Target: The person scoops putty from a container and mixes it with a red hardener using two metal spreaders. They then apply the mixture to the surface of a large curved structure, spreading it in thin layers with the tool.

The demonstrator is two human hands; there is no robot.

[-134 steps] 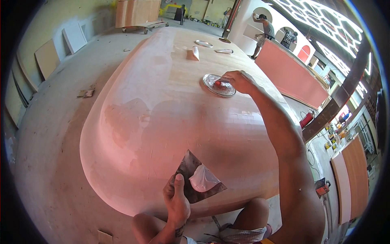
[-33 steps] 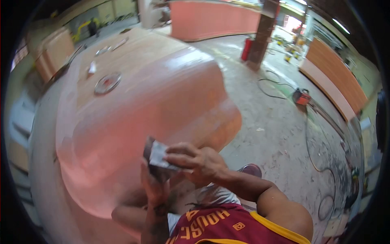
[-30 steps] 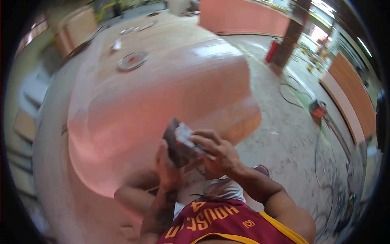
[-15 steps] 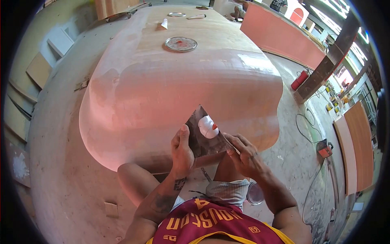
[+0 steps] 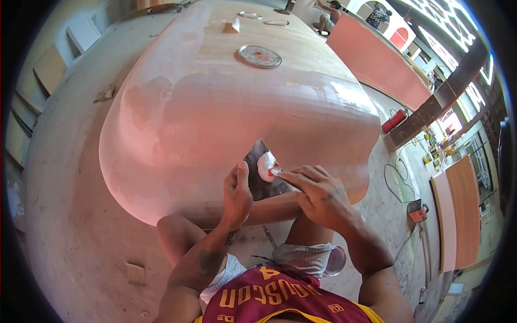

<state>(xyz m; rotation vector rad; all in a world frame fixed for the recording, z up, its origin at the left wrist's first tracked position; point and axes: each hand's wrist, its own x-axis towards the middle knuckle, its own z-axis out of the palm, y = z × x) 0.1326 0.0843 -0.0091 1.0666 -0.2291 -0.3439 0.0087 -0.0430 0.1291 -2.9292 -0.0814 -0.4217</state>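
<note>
My left hand (image 5: pixel 237 195) grips the edge of a thin dark metal plate (image 5: pixel 260 188), thumb on top. On the plate sits a dollop of white paste (image 5: pixel 265 163) with a red dab in it. My right hand (image 5: pixel 320 195) is closed around a flat scraper (image 5: pixel 289 184), index finger stretched along it; its tip touches the paste by the red dab. Most of the scraper is hidden by the fingers. Just beyond both hands stands a large curved pinkish form (image 5: pixel 231 118), patched with smooth filler.
On the form's top lie a smeared round lid (image 5: pixel 260 56), a white tube (image 5: pixel 232 25), another tube (image 5: pixel 276 22) and a ring-like lid (image 5: pixel 250 15). To the right are a red cylinder (image 5: pixel 394 121), a corded red tool (image 5: pixel 417 211) and leaning boards (image 5: pixel 458 215). Another person (image 5: pixel 327 20) squats far back.
My right hand has moved from the plate's right edge in over the plate, bringing the scraper's tip into the paste. The red dab is now partly smeared. The view has tilted slightly.
</note>
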